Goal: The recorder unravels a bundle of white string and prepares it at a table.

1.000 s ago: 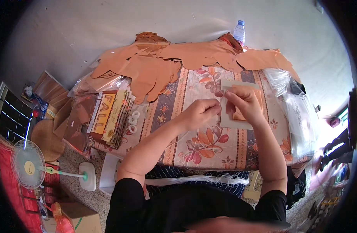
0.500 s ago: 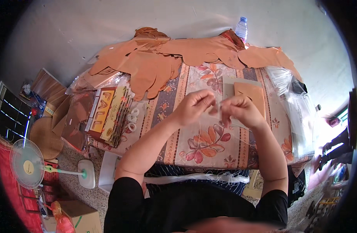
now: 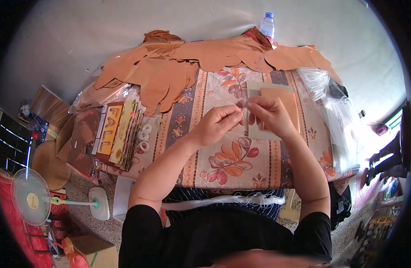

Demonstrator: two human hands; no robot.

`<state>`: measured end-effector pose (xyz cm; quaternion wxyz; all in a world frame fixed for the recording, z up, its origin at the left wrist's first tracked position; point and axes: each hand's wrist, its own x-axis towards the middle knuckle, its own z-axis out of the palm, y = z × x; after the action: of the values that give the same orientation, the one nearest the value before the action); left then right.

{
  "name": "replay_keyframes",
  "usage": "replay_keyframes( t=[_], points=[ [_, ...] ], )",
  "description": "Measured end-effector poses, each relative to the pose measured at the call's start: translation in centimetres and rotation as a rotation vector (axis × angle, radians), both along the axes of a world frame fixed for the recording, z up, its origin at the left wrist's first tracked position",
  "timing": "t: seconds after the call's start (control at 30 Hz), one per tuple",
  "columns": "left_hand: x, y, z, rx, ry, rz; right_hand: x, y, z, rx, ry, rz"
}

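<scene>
Above the middle of the table, my left hand (image 3: 216, 125) and my right hand (image 3: 272, 114) meet with pinched fingertips. A thin white string (image 3: 239, 135) hangs in a loop beneath my left hand; its ends are hidden at the fingers. Both hands appear to pinch this string, though the exact grip is too small to make out. Just behind my right hand lie a brown sheet (image 3: 281, 100) and a grey board (image 3: 254, 132). A bundle of white strings (image 3: 223, 202) rests across my lap.
Brown cut-out sheets (image 3: 165, 80) spread along the far side, near a water bottle (image 3: 267, 29). Printed cards (image 3: 120, 134) and white rolls (image 3: 144, 136) sit left; clear plastic bags (image 3: 344, 129) lie right. A fan (image 3: 31, 196) stands on the floor at left.
My hands have come together, fingertip to fingertip, and the string loop now hangs lower beside my left hand. The whole view has shifted slightly.
</scene>
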<state>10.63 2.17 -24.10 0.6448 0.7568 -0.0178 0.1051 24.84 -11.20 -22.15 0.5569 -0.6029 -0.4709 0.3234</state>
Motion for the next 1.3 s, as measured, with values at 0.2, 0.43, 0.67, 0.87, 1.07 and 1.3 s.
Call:
replay_keyframes(
  t=[0.2,0.43,0.67,0.87,1.07,1.3],
  points=[
    [0.2,0.3,-0.6,-0.067,-0.06,0.16,0.1,0.0,-0.8,0.021,0.138,0.293],
    [0.2,-0.3,-0.2,0.242,-0.24,0.215,0.7,0.3,-0.9,-0.176,0.1,0.032],
    [0.8,-0.3,-1.8,0.12,-0.003,0.26,0.6,0.4,-1.5,0.064,0.333,0.206],
    [0.6,-0.4,-1.4,0.248,0.026,0.285,-0.1,0.7,-1.4,-0.055,0.173,0.001],
    [0.3,-0.4,-0.9,0.489,-0.034,0.364,-0.3,0.8,-2.2,-0.102,-0.104,0.014],
    [0.4,0.2,-1.0,0.541,-0.139,0.423,0.1,0.8,-2.3,-0.155,0.048,0.173]
  ],
)
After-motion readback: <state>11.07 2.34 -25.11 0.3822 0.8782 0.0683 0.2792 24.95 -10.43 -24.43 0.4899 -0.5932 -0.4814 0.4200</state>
